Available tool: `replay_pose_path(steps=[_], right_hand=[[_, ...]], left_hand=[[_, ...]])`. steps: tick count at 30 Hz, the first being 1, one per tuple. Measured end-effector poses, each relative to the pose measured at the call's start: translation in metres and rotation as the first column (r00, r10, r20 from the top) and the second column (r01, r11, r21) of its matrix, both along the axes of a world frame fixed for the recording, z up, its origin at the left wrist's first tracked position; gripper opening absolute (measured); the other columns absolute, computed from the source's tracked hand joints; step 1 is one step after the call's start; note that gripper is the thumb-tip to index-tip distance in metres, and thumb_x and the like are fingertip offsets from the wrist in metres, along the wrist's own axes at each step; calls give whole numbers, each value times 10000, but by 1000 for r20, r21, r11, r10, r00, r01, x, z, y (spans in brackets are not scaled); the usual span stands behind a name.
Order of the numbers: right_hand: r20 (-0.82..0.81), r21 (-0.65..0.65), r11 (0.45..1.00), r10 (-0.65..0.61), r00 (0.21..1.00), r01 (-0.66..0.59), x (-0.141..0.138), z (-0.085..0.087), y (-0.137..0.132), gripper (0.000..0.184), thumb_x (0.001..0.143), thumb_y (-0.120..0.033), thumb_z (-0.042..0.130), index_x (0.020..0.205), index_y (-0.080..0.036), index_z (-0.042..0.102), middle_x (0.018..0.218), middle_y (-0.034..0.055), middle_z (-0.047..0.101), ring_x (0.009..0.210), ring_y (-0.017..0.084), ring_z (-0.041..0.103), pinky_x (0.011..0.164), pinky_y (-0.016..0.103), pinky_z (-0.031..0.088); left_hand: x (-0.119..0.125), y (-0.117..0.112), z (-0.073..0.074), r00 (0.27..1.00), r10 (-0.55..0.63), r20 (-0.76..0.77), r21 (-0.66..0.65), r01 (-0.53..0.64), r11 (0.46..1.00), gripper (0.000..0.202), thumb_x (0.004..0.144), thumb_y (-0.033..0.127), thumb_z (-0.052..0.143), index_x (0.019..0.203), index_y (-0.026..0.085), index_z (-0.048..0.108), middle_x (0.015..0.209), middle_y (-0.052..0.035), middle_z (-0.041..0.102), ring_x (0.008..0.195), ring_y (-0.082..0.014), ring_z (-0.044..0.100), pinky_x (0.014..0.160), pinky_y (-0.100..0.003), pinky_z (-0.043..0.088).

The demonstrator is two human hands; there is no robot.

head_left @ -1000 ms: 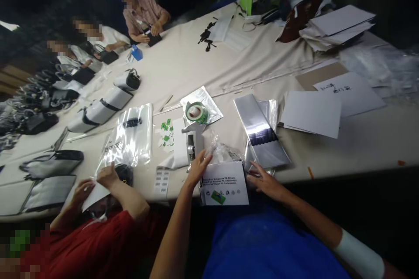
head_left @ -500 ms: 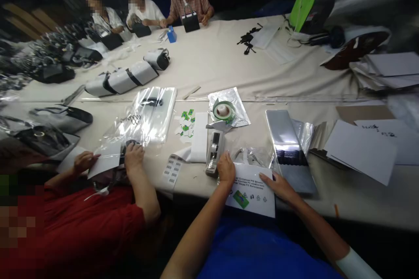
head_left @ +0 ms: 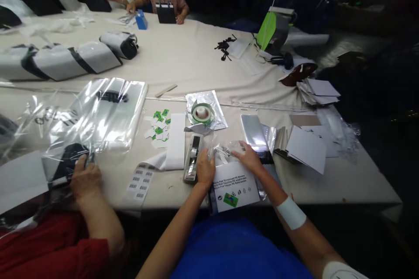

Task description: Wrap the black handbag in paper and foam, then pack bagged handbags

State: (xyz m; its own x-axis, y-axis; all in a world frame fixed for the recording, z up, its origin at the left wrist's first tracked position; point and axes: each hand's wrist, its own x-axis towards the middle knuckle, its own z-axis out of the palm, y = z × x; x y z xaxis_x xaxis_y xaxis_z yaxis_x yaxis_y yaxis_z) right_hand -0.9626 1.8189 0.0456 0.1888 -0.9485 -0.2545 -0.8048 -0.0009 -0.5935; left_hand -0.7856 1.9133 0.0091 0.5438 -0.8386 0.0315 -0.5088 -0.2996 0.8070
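A white card printed with "Enhanced PE Sheets" (head_left: 235,183) and a green sticker lies at the table's front edge. Above it bulges a clear plastic bag (head_left: 225,152) with something dark and strap-like inside. My left hand (head_left: 206,169) is closed on the bag's left side, near the card's upper corner. Over the bag's right side my right hand (head_left: 249,157) has its thumb and fingers apart, touching or just above the plastic. A tape dispenser (head_left: 193,157) stands right beside my left hand. Partly behind my right forearm lies a stack of silvery clear bags (head_left: 253,128).
Left of the dispenser lie a strip of white labels (head_left: 140,183) and green-and-white stickers (head_left: 159,128). Behind is a green tape roll (head_left: 202,113). White cards (head_left: 306,148) are at right. A co-worker's hand (head_left: 87,178) works at left beside clear plastic sheets (head_left: 131,109).
The view has swung to the right. My right hand has left the card's right edge and moved up and inward over the plastic bag. My left hand stays at the left side.
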Motion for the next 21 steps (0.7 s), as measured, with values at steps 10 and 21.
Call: replay_pose_path(steps=[10, 21], right_hand=[[77, -8, 999, -47, 996, 48, -6, -15, -62, 396, 830, -525, 571, 675, -184, 700, 647, 28, 683, 642, 167, 613, 597, 252, 412], [217, 117, 991, -82, 973, 57, -10, -28, -125, 506, 822, -612, 520, 667, -156, 672, 565, 22, 616, 549, 154, 533, 529, 254, 369]], left_hand=[[-11, -29, 14, 997, 53, -49, -71, -57, 996, 358, 975, 337, 407, 1195, 172, 636, 1242, -105, 643, 1163, -220, 600, 1059, -413, 447], [-46, -62, -7, 994, 100, -44, -40, -102, 994, 404, 980, 377, 370, 1162, 157, 655, 1206, -131, 658, 1124, -238, 619, 1022, -423, 474]])
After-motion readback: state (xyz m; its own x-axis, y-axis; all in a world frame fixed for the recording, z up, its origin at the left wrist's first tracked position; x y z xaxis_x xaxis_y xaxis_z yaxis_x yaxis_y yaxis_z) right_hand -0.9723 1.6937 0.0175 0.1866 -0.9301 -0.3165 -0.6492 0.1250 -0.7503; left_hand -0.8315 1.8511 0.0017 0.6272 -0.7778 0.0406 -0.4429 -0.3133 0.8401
